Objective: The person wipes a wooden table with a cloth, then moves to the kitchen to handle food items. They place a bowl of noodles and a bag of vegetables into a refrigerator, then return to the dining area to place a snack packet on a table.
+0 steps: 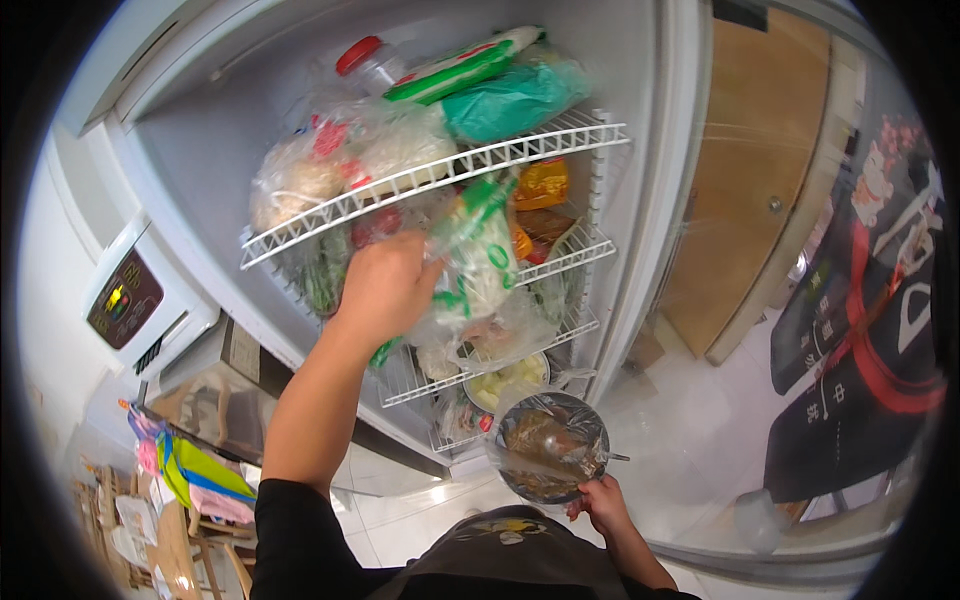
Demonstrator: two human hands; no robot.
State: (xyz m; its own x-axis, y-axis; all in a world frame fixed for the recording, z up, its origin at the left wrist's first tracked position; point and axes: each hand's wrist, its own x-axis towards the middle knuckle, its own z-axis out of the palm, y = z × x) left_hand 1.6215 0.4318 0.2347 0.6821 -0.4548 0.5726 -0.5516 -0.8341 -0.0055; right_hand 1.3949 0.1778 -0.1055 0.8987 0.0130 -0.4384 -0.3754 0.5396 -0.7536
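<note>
My left hand (390,281) reaches between the wire shelves of an open upright fridge. Its fingers are curled on a clear plastic bag (480,262) with green printing and pale contents, blurred at its top. In my right hand (600,502), low in front of my body, is the rim of a round metal bowl (555,450). Crumpled clear plastic film covers the bowl, and brownish food shows through it. Behind the left hand, a bag of leafy greens (322,274) is partly hidden.
The upper wire shelf (435,180) carries bagged food, a teal plastic bag (517,97) and a red-lidded jar (371,64). Below, a bowl of pale cut pieces (510,382) stands on a lower shelf. The glass fridge door (675,300) is swung out at right. A white appliance (150,292) stands left.
</note>
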